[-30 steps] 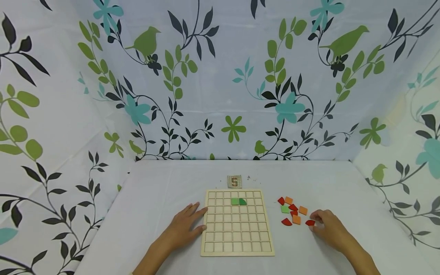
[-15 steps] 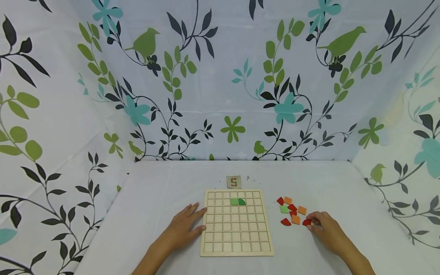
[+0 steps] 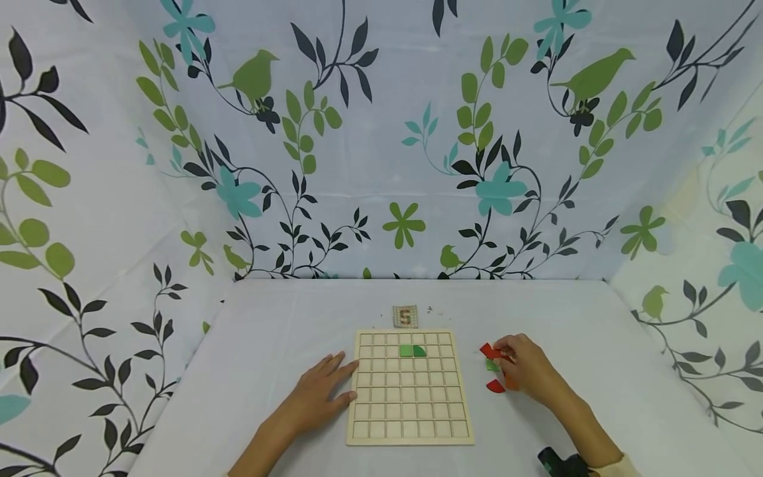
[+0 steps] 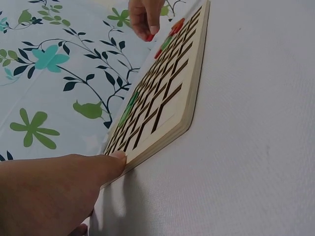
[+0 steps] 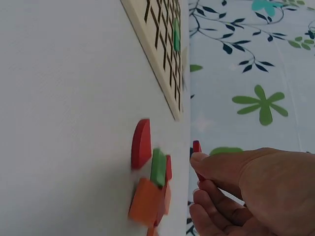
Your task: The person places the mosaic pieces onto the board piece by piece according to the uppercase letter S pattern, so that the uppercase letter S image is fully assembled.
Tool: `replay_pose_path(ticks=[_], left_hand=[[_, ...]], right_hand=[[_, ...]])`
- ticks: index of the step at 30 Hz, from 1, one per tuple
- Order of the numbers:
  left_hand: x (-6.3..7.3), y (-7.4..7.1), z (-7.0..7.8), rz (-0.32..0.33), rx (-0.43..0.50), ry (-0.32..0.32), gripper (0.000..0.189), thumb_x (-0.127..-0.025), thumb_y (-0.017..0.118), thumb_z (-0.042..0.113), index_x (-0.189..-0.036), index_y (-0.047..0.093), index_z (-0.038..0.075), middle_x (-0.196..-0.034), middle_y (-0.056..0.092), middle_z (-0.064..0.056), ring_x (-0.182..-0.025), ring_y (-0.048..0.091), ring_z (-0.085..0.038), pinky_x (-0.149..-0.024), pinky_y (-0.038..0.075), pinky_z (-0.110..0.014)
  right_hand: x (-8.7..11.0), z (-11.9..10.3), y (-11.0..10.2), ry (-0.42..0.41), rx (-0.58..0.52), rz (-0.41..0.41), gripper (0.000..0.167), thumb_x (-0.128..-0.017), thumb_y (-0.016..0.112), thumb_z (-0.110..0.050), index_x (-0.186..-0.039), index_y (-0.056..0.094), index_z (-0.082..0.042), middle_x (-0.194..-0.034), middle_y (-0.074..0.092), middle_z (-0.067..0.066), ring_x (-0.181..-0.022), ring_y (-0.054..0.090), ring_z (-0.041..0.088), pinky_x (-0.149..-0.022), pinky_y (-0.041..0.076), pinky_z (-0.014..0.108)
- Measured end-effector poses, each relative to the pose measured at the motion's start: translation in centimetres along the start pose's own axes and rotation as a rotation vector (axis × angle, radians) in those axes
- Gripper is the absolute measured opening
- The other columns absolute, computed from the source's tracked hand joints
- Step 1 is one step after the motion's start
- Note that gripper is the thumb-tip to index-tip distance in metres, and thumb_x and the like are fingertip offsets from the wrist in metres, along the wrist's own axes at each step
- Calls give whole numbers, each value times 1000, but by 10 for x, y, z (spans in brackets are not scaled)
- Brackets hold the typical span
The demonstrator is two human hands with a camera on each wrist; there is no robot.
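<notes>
A wooden grid board (image 3: 411, 441) lies on the table; my left hand (image 3: 322, 392) touches its left edge with thumb and fingers extended. Two pieces sit side by side in the board's cells, a light green square (image 3: 406, 350) and a dark green quarter circle (image 3: 420, 351). Over the loose pieces to the right of the board, my right hand (image 3: 529, 370) pinches a red quarter-circle piece (image 5: 197, 146) between thumb and fingers, raised above the table in the right wrist view. That hand hides part of the pile in the head view.
Below it lie a red quarter circle (image 5: 141, 144), a green square (image 5: 158, 167) and several orange and red pieces, including an orange square (image 5: 144, 201). Behind the board is a small card (image 3: 406, 317) marked "5". A patterned cloth (image 3: 381, 132) hangs behind the table.
My right hand has gripped the red piece at the pile's right side, lifted it and moved left and away from me over the other pieces. The left hand has stayed at the board.
</notes>
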State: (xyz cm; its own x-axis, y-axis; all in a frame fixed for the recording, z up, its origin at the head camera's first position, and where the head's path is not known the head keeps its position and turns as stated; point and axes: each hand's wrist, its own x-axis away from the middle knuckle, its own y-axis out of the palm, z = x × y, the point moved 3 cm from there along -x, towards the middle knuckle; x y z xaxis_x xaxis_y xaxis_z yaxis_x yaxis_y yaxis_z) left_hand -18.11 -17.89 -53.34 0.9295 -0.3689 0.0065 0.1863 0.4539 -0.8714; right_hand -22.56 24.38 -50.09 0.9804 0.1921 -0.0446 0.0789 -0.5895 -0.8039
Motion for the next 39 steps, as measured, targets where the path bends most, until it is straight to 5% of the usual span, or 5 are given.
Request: replay_pose_path(ticks=[9,16,22,27,39], left_hand=[[-1,3,-2,0,-8,-5,63,-104,64,48,-159,49,23,-169,36,-18,-156,30,-47,-121,27,-71],[-1,3,-1,3,4,2,62,-104,65,47,-159,50,21,-168,37,-19,-155,31,-48,-120,28,-72],[0,1,0,4,1,6,62,-104,66,46,-158,51,20,-167,38,-21,-155,32,-49,-120,28,-72],[-1,0,-2,8,5,12,61,-104,65,46,-158,51,21,-167,38,-20,-155,32,-48,-120,29,-72],[-2,1,-3,7,10,15,61,-104,65,46,-158,51,21,-167,39,-20,-155,32,-48,-119,29,-72]], right_hand=[[-45,-42,36,-53,-34,-72,22,-97,76,-11,-117,70,-4,-108,64,8,-104,61,24,-95,57,45],[-68,-75,65,-142,-74,-130,17,-96,75,-6,-112,70,-1,-101,60,8,-93,56,21,-85,53,39],[-78,-104,85,-194,-125,-160,17,-98,71,-3,-114,69,0,-104,60,10,-93,53,20,-83,51,39],[-80,-123,101,-259,-47,-196,19,-99,72,-4,-116,67,1,-112,60,14,-101,55,27,-86,53,45],[-79,-139,113,-322,33,-250,5,-100,72,-3,-105,70,-5,-103,62,7,-96,59,22,-81,55,38]])
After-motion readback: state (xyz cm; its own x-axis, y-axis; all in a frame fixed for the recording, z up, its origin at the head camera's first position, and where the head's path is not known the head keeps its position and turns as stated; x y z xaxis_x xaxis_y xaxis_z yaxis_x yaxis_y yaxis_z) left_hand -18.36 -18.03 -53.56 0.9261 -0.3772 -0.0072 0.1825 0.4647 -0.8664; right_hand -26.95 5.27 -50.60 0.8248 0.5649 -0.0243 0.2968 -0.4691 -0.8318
